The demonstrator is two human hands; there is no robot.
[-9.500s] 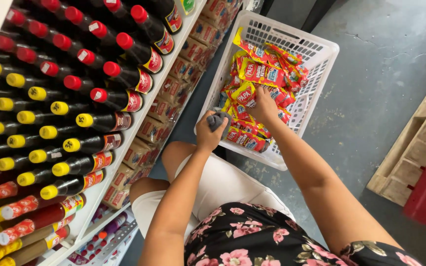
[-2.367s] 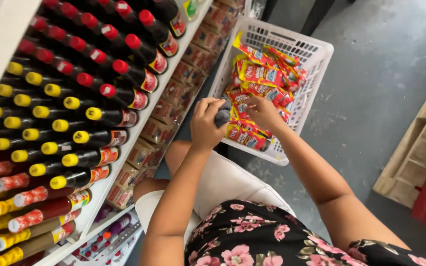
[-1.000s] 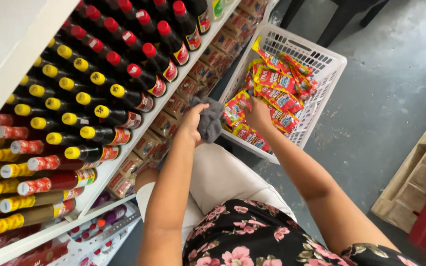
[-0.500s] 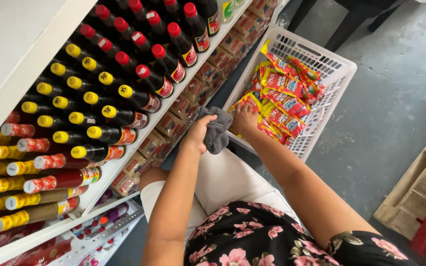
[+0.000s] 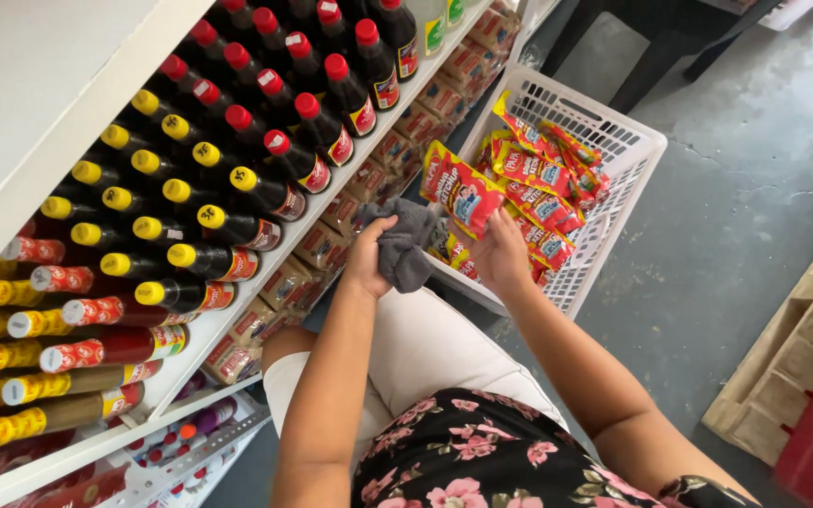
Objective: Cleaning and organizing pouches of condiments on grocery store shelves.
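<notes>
Packet (image 5: 461, 196), red and yellow, pinched upright in my right hand (image 5: 502, 256) above the white basket's near rim (image 5: 482, 293), clear of the stock for the bunched grey cloth (image 5: 403, 243) gripped in my left hand (image 5: 369, 256).

We hold both forearms extended forward, wrists nearly level. Our left hand (image 5: 367, 261) is clenched with fingers curled inward; our right hand (image 5: 501, 256) is closed, thumb and fingers pinched together.
</notes>
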